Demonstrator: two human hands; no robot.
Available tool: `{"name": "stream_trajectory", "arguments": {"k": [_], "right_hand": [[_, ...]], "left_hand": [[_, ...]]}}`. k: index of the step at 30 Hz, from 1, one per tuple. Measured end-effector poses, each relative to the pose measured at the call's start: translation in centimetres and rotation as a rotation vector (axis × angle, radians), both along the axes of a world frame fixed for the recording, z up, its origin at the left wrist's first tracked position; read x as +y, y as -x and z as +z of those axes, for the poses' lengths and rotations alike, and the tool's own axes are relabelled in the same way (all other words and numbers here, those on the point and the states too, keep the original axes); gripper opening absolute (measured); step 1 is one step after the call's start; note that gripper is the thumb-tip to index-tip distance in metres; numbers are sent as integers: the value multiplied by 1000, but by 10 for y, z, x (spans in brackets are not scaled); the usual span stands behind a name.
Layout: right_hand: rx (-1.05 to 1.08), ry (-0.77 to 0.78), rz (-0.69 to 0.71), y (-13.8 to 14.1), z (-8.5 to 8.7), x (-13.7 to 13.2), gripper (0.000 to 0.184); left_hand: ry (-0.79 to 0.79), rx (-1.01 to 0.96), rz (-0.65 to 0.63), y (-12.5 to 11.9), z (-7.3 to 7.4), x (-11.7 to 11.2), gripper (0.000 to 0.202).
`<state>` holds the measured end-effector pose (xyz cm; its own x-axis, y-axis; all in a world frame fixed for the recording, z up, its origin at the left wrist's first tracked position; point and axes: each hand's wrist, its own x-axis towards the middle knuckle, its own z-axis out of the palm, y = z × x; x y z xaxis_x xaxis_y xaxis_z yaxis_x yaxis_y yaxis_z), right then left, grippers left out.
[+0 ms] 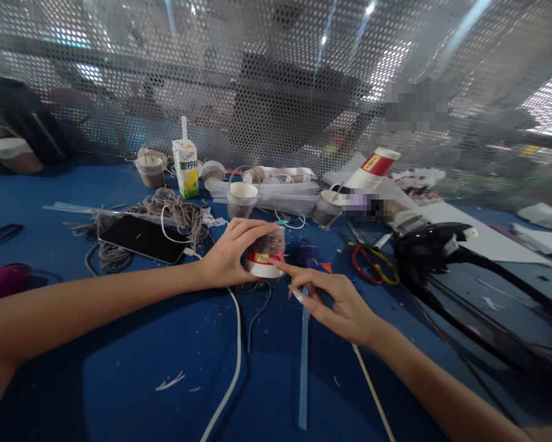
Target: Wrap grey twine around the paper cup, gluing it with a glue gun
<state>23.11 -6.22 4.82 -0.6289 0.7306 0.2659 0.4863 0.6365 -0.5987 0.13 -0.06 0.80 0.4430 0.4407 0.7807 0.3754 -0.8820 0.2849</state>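
The round paper cup has grey-brown yarn, a yellow-patched red band and white strip; near the far edge of the blue table, a white boxy carton bears green lettering.

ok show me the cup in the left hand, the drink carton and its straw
cup (266, 256), head view: on its red band
drink carton (188, 170), head view: on the middle of its printed front
straw (184, 129), head view: on its upright stem
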Motion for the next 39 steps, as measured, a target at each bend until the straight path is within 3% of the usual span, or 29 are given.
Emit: {"name": "stream_trajectory", "arguments": {"k": [4, 9, 12, 17, 22, 25, 27, 29, 33, 36, 39], "right_hand": [[22, -14, -34, -2, 0, 0, 10], [32, -45, -78, -1, 3, -4, 12], [9, -45, -122, 1, 6, -8, 10], [101, -18, -243, 2, 7, -6, 10], [371, 64, -506, -4, 1, 6, 30], [527, 59, -608, -7, -2, 9, 26], [622, 53, -550, -7, -3, 6, 22], [668, 78, -407, -5, -4, -1, 19], [528, 226, -168, -1, -6, -13, 26], [413, 325, -111, 1, -7, -14, 34], [442, 366, -123, 1, -6, -11, 35]], "left_hand": [[12, -33, -5, 1, -1, 0, 72], [28, -142, 148, 2, -3, 0, 75], [29, -171, 172, 3, -4, 0, 78], [44, -187, 107, 4, -4, 1, 77], [174, -132, -8, 5, -2, 5, 79], [231, -123, -61, 6, -2, 8, 78], [250, -121, -73, 6, -3, 9, 77], [255, -123, -74, 6, -4, 9, 76], [247, -141, -88, 6, -5, 9, 74], [263, -146, -107, 7, -4, 8, 77], [284, -139, -157, 8, -4, 7, 82]]}}
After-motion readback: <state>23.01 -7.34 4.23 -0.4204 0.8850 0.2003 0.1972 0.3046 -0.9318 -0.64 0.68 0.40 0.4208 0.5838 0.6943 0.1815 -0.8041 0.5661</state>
